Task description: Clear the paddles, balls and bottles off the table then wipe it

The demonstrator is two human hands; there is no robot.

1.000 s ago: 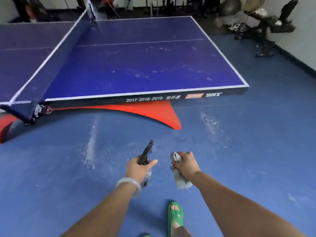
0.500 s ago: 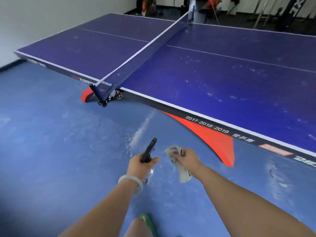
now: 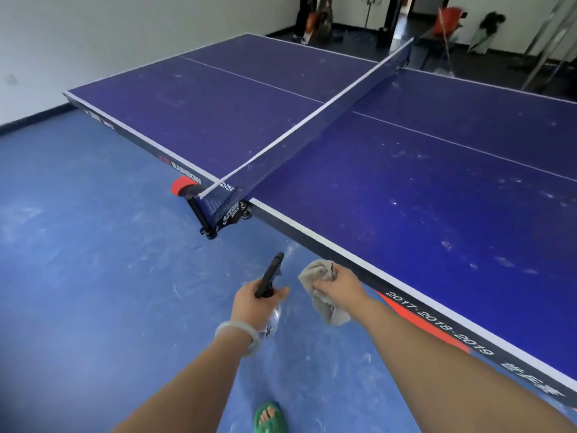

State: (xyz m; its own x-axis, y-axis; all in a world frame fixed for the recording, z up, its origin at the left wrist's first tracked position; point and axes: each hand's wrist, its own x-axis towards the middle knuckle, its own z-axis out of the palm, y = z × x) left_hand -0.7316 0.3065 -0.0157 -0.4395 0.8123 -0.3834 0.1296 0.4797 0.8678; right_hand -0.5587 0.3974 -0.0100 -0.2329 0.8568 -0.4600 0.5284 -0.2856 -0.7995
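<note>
Left hand [image 3: 253,307] is wrapped around the neck of a spray bottle [image 3: 270,273], with the black trigger head sticking up and forward out of the fist and the clear body hanging below the palm. There's a pale bracelet [image 3: 237,334] on that wrist. Right hand [image 3: 340,284] sits just beside it, fingers bunched around a grey cloth [image 3: 334,312]: one wad pokes out above the knuckles and the rest dangles under the hand. The two hands are close but not touching.

Both are held over the blue floor [image 3: 93,276], not over the table. The table [image 3: 406,189] is ahead and off to the right, and its near edge runs just past the right hand. The purple top has whitish smudges and specks scattered over it, mostly on the half nearest the right hand. The net [image 3: 312,132] stretches away from the hands, and its black post clamp [image 3: 215,214] hangs off the table edge straight ahead of the left hand. A bit of the red base [image 3: 181,185] peeks out under the table just left of that clamp. Below the hands, a foot in a green sandal [image 3: 269,418] is on the floor.
</note>
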